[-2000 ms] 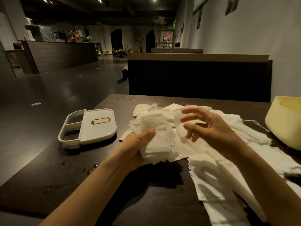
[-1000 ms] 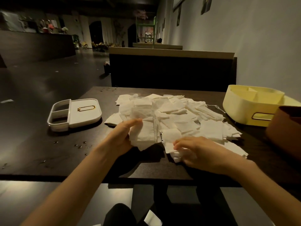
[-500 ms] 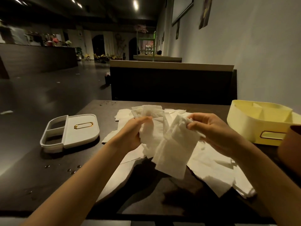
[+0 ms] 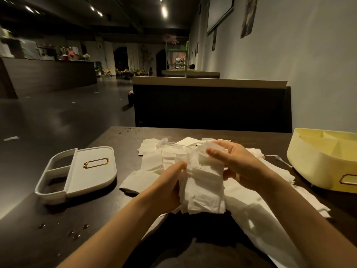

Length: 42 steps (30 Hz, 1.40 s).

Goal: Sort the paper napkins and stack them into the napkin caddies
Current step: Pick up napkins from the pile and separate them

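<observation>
A bundle of white paper napkins (image 4: 202, 186) is held upright above the dark table (image 4: 58, 229) between both hands. My left hand (image 4: 166, 188) grips its left side, thumb on top. My right hand (image 4: 235, 163) holds the upper right part, fingers curled over the top napkin. Behind and to the right lies a loose pile of white napkins (image 4: 152, 161). A white caddy (image 4: 81, 171) with a gold label frame lies at the left. A pale yellow caddy (image 4: 324, 163) with dividers stands at the right.
Several water drops (image 4: 77, 232) sit on the table near the front left. A dark booth backrest (image 4: 210, 105) rises behind the table, and a wall runs along the right. The table's left edge drops to the open floor.
The napkin that my right hand held up has come against the stack in my left hand. Both hands now hold one bundle, closer together and lower.
</observation>
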Motion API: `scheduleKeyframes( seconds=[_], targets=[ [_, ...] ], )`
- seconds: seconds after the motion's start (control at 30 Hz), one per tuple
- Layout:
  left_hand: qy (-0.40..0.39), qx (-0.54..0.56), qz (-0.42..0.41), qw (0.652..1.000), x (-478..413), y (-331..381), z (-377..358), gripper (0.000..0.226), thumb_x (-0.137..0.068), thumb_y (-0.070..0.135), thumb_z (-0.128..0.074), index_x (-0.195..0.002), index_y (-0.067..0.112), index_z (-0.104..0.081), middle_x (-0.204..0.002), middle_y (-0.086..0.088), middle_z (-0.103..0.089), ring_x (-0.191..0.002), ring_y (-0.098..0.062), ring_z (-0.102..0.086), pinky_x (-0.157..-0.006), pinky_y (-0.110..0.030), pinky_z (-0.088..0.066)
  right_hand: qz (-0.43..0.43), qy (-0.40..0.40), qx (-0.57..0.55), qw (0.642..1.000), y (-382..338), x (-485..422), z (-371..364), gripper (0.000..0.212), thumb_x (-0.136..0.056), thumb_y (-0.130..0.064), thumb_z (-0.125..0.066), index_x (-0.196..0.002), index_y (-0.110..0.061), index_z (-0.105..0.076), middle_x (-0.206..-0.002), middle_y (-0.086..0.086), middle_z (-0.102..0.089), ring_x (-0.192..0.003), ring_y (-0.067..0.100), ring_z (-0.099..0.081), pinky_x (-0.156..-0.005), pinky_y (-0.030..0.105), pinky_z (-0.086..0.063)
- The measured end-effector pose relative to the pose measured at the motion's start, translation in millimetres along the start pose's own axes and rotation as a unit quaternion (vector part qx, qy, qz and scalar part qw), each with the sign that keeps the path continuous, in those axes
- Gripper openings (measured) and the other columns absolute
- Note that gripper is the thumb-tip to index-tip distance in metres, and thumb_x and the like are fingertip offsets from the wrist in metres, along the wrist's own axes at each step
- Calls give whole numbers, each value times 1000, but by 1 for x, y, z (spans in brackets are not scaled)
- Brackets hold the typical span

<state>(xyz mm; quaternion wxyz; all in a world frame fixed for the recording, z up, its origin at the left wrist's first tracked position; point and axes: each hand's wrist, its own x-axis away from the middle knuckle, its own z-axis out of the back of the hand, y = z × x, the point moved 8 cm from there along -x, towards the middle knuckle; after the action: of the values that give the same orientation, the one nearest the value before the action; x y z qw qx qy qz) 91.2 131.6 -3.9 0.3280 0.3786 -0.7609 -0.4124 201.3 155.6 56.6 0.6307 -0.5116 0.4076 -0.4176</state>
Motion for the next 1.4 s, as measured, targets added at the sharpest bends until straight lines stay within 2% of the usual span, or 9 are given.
scheduleKeyframes(
  seconds=[0.1,0.23,0.3,0.43,0.57,0.73,0.9,1.0,1.4],
  targets=[
    [6,4,1,1000,0,0,1,37,-97,23,-32,-121,9,-56,-109,-17,-68,-96,-29,-65,-74,-33,-55,-17,-12,-51,998,4,1,-1,51,-65,-22,-70,-114,-22,-56,-102,5,-66,-89,17,-67,-65,30,-57],
    [1,6,-2,1000,3,2,-1,36,-96,21,-34,-121,8,-56,-114,-18,-67,-101,-31,-64,-75,-35,-56,-9,-24,-93,995,3,4,1,46,-75,4,-64,-111,-21,-54,-101,8,-67,-87,19,-70,-65,27,-58],
    [-5,9,-3,1000,3,3,-3,38,-94,20,-36,-124,7,-56,-118,-22,-64,-104,-33,-63,-76,-36,-57,-6,-12,-112,994,4,4,3,46,-77,4,-61,-116,-19,-53,-102,10,-67,-89,21,-69,-67,30,-59],
    [-2,2,-21,1000,5,5,-4,29,-94,20,-37,-106,11,-62,-86,-9,-73,-78,-23,-68,-66,-32,-57,12,6,-199,980,0,6,12,47,-70,-4,-61,-115,-16,-55,-104,11,-67,-91,24,-68,-69,32,-60],
    [28,-20,-2,999,7,3,-1,33,-95,40,-39,-104,17,-62,-96,-8,-72,-89,-25,-67,-70,-33,-56,5,-2,-210,978,-1,8,12,39,-76,-3,-59,-113,-12,-58,-101,9,-69,-85,21,-70,-64,29,-59],
    [-43,-9,-14,999,14,6,-18,42,-83,52,-46,-107,23,-62,-108,-8,-71,-98,-24,-68,-81,-34,-56,3,50,-184,982,7,6,14,28,-88,-2,-55,-115,-6,-58,-104,10,-68,-86,20,-68,-66,30,-60],
    [-75,-35,-41,996,16,7,-31,29,-71,21,-62,-99,20,-58,-79,-1,-75,-74,-14,-72,-64,-26,-59,12,112,-156,981,11,4,18,22,-90,-4,-53,-111,-9,-55,-105,9,-66,-95,24,-65,-75,32,-59],
    [-44,-55,-55,996,10,3,-23,37,-68,9,-67,-104,13,-62,-87,-6,-73,-81,-18,-70,-68,-29,-59,13,117,-143,983,9,6,16,16,-90,-4,-52,-102,-15,-56,-101,4,-65,-95,20,-63,-74,32,-56],
    [2,-82,-26,996,6,-3,-12,31,-85,13,-64,-116,17,-58,-98,-6,-67,-92,-19,-63,-67,-27,-55,67,188,-196,960,0,13,36,25,-90,4,-49,-96,-17,-59,-101,3,-63,-98,19,-60,-74,32,-52]
  ],
)
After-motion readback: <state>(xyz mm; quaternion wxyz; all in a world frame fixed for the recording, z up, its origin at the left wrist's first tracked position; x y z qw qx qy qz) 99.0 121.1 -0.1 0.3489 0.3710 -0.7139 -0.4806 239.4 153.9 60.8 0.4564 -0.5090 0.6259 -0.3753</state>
